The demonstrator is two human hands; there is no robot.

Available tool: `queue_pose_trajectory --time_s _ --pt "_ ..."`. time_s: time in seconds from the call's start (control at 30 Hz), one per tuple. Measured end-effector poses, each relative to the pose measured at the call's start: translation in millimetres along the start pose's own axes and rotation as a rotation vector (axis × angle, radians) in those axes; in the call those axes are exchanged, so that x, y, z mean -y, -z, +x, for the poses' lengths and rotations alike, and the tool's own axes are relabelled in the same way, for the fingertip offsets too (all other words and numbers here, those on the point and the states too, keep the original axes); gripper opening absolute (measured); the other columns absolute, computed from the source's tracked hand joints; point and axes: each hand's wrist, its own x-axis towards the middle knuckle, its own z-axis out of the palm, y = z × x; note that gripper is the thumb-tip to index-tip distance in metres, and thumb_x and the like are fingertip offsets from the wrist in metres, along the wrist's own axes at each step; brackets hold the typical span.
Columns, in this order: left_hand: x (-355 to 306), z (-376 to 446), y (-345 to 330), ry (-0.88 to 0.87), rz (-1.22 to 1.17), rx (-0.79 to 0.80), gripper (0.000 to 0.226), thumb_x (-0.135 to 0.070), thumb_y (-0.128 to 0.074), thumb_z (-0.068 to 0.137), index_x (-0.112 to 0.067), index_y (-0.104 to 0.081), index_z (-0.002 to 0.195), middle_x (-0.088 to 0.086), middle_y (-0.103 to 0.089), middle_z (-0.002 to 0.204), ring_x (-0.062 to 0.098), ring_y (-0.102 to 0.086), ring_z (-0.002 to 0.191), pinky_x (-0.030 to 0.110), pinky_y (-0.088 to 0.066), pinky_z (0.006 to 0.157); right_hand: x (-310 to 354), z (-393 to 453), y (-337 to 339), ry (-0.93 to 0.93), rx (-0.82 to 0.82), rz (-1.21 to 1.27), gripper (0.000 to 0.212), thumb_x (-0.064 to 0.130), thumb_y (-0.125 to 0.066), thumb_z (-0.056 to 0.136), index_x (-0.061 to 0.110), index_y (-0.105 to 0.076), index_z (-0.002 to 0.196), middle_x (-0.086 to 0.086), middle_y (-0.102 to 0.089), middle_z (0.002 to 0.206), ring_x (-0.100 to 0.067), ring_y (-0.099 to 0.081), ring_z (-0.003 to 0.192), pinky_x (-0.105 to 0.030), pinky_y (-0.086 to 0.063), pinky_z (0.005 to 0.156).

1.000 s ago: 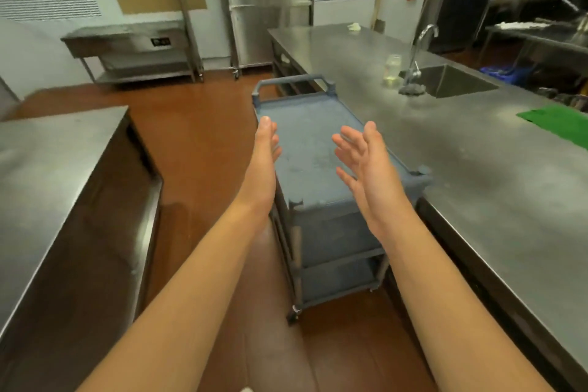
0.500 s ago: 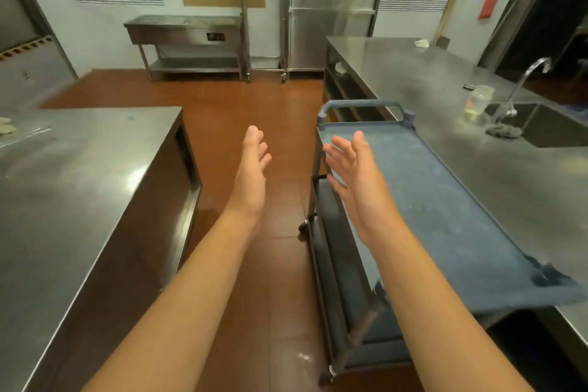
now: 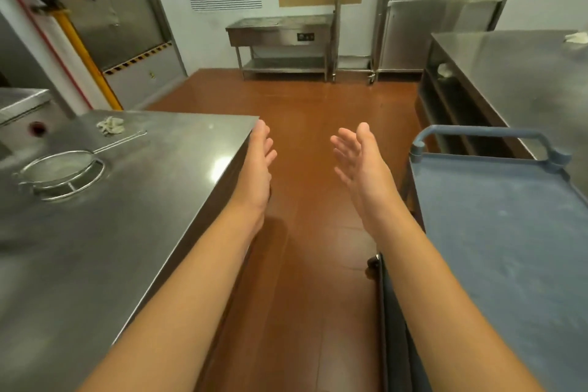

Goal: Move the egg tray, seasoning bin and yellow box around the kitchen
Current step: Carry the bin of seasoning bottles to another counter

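Note:
No egg tray, seasoning bin or yellow box shows in the head view. My left hand [image 3: 259, 169] is stretched forward, palm facing right, fingers straight and empty, beside the right edge of a steel counter [image 3: 133, 207]. My right hand [image 3: 361, 165] is held out at the same height, palm facing left, fingers spread, holding nothing. Both hands hover over the brown floor [image 3: 305, 111] of the aisle, about a hand's width apart.
A grey-blue cart [image 3: 496, 232] with a bare top and a far handle stands at the right. The left counter carries a wire strainer [image 3: 62, 173] in a round hole and a crumpled cloth [image 3: 110, 125]. A second steel counter [image 3: 521, 73] is far right; a low steel table [image 3: 280, 38] and a tall cabinet [image 3: 439, 9] line the back wall.
The view has swung left: the cart slid from under my hands to the right, and the left counter with the strainer came into sight. Both hands stayed empty and outstretched.

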Motion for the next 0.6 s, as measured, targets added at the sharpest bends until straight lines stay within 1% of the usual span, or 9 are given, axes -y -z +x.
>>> queue_pose_trajectory --time_s 0.07,0.17,0.27,0.4,0.6 --pt "-2.1 22.6 9.4 -0.002 -0.013 -0.043 0.068 -0.067 -0.020 0.099 -0.031 -0.027 0.157 -0.004 -0.030 0.163 0.015 -0.033 0.146 0.047 -0.018 0.122 -1.7 27.1 -14.7 -0.010 0.045 -0.004 0.058 0.055 -0.026 0.102 0.021 -0.045 0.145 0.004 -0.052 0.145 -0.012 -0.043 0.137 -0.039 -0.030 0.117" --pt "-0.2 59.5 23.4 0.012 -0.031 -0.080 0.066 -0.063 -0.019 0.101 -0.030 -0.025 0.158 -0.004 -0.029 0.163 0.016 -0.031 0.147 0.041 -0.020 0.119 -8.6 70.2 -36.7 -0.016 0.106 -0.020 0.059 0.055 -0.025 0.102 0.021 -0.044 0.147 0.004 -0.052 0.145 -0.012 -0.043 0.137 -0.041 -0.030 0.118" --pt "5.7 104.5 37.2 0.009 -0.021 -0.113 0.066 -0.063 -0.019 0.101 -0.030 -0.027 0.157 -0.004 -0.030 0.162 0.015 -0.033 0.146 0.044 -0.019 0.123 -15.2 116.4 -56.9 -0.022 0.136 -0.030 0.060 0.055 -0.025 0.102 0.020 -0.044 0.147 0.004 -0.052 0.145 -0.014 -0.044 0.137 -0.042 -0.030 0.118" --pt "14.6 176.9 64.5 -0.014 -0.025 -0.151 0.066 -0.064 -0.018 0.100 -0.031 -0.029 0.156 -0.005 -0.031 0.162 0.015 -0.033 0.146 0.047 -0.019 0.123 -21.5 182.0 -90.2 -0.007 0.144 -0.040 0.059 0.054 -0.026 0.102 0.019 -0.044 0.146 0.002 -0.052 0.146 -0.015 -0.044 0.137 -0.041 -0.031 0.118" --pt "5.6 289.9 80.1 -0.002 -0.087 -0.092 0.067 -0.065 -0.020 0.100 -0.031 -0.028 0.156 -0.004 -0.030 0.163 0.016 -0.032 0.147 0.044 -0.022 0.122 -12.3 273.2 -133.2 0.001 0.100 -0.060 0.059 0.051 -0.026 0.103 0.017 -0.041 0.148 0.000 -0.050 0.148 -0.017 -0.042 0.139 -0.041 -0.030 0.119"
